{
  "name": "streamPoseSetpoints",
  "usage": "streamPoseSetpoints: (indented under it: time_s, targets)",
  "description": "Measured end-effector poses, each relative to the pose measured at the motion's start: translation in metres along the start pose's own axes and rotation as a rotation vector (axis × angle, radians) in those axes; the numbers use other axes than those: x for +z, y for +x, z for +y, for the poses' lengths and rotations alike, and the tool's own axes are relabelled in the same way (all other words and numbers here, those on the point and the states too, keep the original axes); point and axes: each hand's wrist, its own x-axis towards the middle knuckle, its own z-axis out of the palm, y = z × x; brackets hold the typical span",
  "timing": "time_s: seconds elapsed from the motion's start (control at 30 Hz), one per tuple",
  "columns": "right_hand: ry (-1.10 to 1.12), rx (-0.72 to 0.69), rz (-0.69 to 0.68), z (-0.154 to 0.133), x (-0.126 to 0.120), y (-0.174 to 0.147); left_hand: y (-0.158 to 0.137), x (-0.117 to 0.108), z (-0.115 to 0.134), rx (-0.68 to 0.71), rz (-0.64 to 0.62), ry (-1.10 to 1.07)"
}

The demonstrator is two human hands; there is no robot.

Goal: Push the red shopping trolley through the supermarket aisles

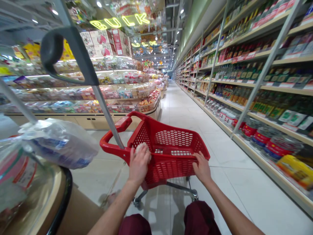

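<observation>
In front of me stands a red plastic shopping cart [171, 166] with perforated sides, turned so its long side faces me. My left hand [139, 164] is at the near rim close to the handle end, fingers curled around a small whitish item [141, 147]; its kind is not clear. Over the same rim, farther right, my right hand [201, 166] has its fingers hooked near the corner. A grey metal pole [105, 104] rises from the handle end, with a dark grey bracket [93, 71] higher up.
Tiered bins of packaged sweets [117, 78] line the left beneath a "BULK" sign [121, 21]. Shelves of bottles [254, 71] run along the right. A rounded counter [80, 199] with a plastic bag [58, 143] is close at left. A tiled aisle [171, 98] leads away.
</observation>
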Motion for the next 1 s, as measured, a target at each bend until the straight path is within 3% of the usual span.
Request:
streamPoseSetpoints:
  time_s: [0.13,0.37,0.6,0.8,1.0]
  targets:
    - [-0.021,-0.037,-0.057,0.001,-0.004,0.000,0.001,0.020,0.037,0.169,-0.048,-0.053]
    - [-0.074,-0.018,-0.053,-0.002,-0.006,-0.003,0.008,-0.015,-0.020,-0.120,0.048,0.053]
    - [-0.141,-0.035,-0.109,-0.001,-0.015,-0.007,-0.004,0.018,0.036,0.122,-0.060,-0.058]
    - [-0.221,0.001,-0.134,-0.004,-0.020,-0.005,0.009,-0.003,-0.004,-0.098,0.020,0.006]
    - [-0.270,-0.044,-0.126,-0.031,-0.017,0.002,-0.001,0.020,0.038,0.179,-0.074,-0.093]
